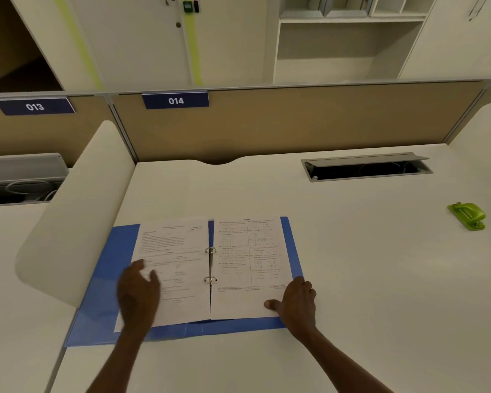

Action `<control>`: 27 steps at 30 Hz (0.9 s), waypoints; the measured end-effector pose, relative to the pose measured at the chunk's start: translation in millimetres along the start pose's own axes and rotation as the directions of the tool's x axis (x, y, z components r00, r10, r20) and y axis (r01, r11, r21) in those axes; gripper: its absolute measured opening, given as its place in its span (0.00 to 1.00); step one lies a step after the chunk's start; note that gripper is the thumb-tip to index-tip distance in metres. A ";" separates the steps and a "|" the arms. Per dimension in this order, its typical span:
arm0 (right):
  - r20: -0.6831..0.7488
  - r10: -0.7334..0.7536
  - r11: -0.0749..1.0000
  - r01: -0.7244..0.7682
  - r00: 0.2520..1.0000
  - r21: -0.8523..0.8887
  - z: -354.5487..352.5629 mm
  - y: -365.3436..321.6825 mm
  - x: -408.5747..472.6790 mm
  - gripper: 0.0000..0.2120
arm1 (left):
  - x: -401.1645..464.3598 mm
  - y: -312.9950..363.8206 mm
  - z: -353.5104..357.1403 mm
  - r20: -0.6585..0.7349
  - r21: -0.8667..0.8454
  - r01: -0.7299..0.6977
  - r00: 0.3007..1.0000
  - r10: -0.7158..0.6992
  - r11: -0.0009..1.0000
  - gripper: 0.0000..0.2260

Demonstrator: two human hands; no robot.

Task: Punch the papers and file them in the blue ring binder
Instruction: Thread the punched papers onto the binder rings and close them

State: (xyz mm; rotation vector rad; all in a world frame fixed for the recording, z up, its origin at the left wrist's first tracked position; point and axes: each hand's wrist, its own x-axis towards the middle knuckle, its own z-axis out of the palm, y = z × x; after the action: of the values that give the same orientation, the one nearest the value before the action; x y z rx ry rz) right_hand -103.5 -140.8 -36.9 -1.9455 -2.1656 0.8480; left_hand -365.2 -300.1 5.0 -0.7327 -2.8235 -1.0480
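I judge filing nearly done: printed white papers (247, 265) sit on the open blue ring binder (102, 293)'s metal rings (210, 265); my left hand (138, 290) hovers loosely spread, my right hand (296, 303) presses flat; closing remains.

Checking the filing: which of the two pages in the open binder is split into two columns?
The right page, under the right hand; the left page runs full width.
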 end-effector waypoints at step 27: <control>0.070 -0.294 0.911 0.257 0.953 0.321 9.6 -7.5 -34.8 0.29 | -73.6 134.4 91.0 0.654 -0.287 0.266 0.756 -0.015 0.920 0.13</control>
State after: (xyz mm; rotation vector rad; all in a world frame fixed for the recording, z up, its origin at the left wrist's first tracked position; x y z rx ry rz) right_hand -108.4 -177.0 -31.7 -1.4349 -2.1418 1.1877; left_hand -229.0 -185.1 1.7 -1.1084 -3.3250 -1.6612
